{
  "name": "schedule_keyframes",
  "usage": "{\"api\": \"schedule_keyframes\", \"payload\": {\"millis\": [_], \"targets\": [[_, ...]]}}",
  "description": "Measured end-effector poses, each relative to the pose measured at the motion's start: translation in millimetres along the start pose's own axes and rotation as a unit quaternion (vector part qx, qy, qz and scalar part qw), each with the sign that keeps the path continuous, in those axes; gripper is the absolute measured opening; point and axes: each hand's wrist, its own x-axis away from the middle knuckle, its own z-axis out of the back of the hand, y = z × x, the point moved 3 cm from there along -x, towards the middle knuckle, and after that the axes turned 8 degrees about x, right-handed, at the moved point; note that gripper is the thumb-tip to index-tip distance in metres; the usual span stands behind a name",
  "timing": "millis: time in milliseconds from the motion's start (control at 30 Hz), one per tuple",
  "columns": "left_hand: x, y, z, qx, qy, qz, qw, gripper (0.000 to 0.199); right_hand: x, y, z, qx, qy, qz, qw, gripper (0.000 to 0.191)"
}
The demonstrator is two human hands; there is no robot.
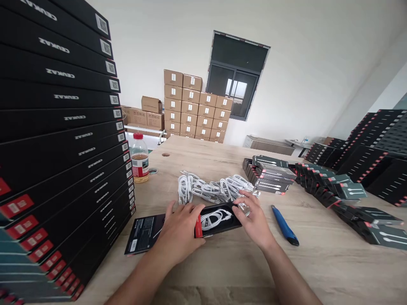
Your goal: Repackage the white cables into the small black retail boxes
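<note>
An opened slim black box (222,231) lies on the table in front of me with a coiled white cable (216,219) inside. My left hand (184,228) grips its left end, beside a red strip (198,226). At the right end, my right hand (252,218) curls around the corner, its thumb on the rim. Between that thumb and the fingers shows a small silvery piece (244,208); whether it is held I cannot tell. Partly under my left hand is a flat black printed sleeve (143,235). Just behind the box sits a heap of bundled white cables (216,188).
A tall stack of black boxes (63,127) rises close on my left, beside a red-capped bottle (140,159). A blue utility knife (284,224) lies right of my right hand. Small packaged boxes (270,173) and more rows (330,186) stand right. Cartons (190,106) are stacked behind.
</note>
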Motion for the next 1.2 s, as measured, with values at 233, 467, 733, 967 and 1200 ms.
{"api": "schedule_keyframes", "payload": {"millis": [233,467,733,967,1200], "targets": [[1,1,-7.1,-0.005,-0.009,-0.017,1.000,0.062,11,-12,-11,0.158,-0.122,0.109,0.974,0.021],[0,4,-8.2,-0.018,-0.020,-0.016,0.999,0.059,15,-18,-20,0.195,-0.125,0.118,0.966,0.019],[1,0,-10.5,0.003,-0.058,0.017,0.998,0.059,3,-18,-4,0.043,-0.003,0.074,0.996,0.008],[1,4,-7.1,0.022,-0.084,0.040,0.995,0.066,-7,35,14,0.044,0.171,-0.119,0.977,0.033],[-2,5,6.1,0.049,-0.052,0.040,0.997,0.068,-5,21,7,-0.013,0.110,-0.094,0.989,0.039]]}}
